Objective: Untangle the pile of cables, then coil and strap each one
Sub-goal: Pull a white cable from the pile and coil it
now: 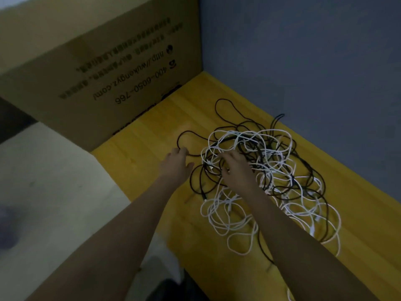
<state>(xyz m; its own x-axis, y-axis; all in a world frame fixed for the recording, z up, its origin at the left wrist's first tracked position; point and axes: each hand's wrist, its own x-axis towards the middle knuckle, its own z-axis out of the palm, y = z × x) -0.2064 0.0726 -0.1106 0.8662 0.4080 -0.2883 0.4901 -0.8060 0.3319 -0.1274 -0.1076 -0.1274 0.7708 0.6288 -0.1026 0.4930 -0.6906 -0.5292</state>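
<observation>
Left grip (176,162) pinches a black cable (183,135); right grip (235,168) curls into the tangled black-and-white pile (271,170) on the desk (152,153).

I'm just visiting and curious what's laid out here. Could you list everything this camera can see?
tangled white cables: several, exact count unclear, white, piled on the table's middle and near side.
tangled black cables: several, count unclear, black, mixed through the same pile, loops reaching left and toward the wall.
yellow wooden table: one, yellow, under the pile.
brown cardboard box: one, brown with dark upside-down print, standing at the table's far left edge.
grey-blue wall: one, behind the table.
pale floor: left of the table.
left hand: one, fingers at a black loop.
right hand: one, fingers in the pile.
</observation>
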